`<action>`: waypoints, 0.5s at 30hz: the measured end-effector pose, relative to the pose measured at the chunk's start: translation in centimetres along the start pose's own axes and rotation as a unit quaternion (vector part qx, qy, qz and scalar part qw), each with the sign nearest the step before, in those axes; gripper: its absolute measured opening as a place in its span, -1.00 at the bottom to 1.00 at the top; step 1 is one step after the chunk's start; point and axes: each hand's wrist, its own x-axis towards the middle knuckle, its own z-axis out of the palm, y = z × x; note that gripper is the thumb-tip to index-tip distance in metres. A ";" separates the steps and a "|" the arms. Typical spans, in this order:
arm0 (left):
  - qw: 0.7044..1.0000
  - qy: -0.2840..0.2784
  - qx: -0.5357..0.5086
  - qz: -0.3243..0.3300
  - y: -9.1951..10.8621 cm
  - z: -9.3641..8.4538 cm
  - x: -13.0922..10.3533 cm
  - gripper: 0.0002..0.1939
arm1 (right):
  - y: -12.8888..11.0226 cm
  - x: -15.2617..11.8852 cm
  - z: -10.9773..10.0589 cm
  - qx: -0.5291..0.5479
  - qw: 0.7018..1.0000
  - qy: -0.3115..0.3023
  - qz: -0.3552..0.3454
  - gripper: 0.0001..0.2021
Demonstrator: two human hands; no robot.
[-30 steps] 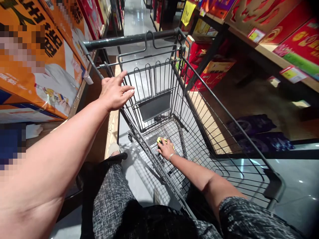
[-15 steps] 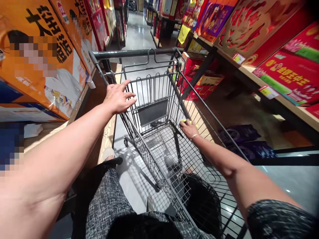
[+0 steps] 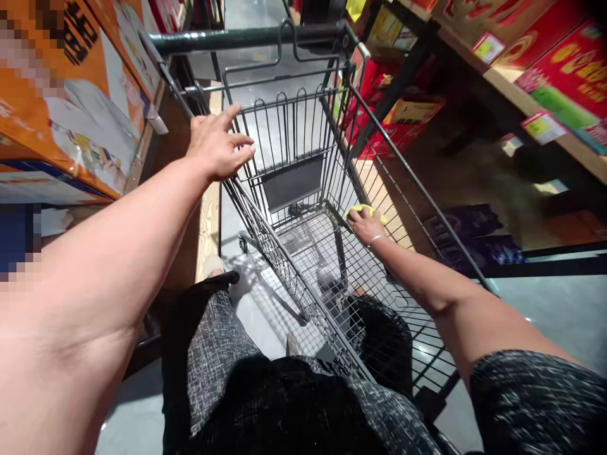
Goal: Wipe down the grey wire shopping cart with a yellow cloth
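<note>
The shopping cart (image 3: pixel 303 284) was a deep basket of dark grey wire mesh, standing upright on the floor, its length slanting from the far left toward the near right. A thick black handle (image 3: pixel 237 41) crossed its far end, and below that stood a wire flap with looped tops, bearing a flat grey panel (image 3: pixel 293 183). The yellow cloth (image 3: pixel 361 207) lay crumpled under the right hand (image 3: pixel 365 226), mostly covered, its bright edge showing past the fingers. It was toward the basket's right side; whether it touched the wires could not be told.
</note>
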 end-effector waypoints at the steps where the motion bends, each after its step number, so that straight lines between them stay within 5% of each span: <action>1: 1.000 0.009 -0.014 0.004 -0.1 0.1 0.1 -0.17 | -1.2 -0.4 1.9 0.011 1.000 -0.024 -0.006 -0.54; 5: 0.997 0.035 -0.061 0.009 -0.4 0.7 0.6 -0.30 | -4.9 -1.8 7.3 0.116 0.986 -0.092 0.076 -0.49; 8: 0.995 0.055 -0.079 0.018 -0.8 1.1 1.0 -0.30 | -7.0 -2.5 9.0 0.204 0.960 -0.101 0.165 -0.34; 15: 0.992 0.091 -0.082 0.032 -2.0 2.3 2.5 -0.32 | -13.2 -4.7 6.8 0.378 0.914 -0.143 0.018 -0.23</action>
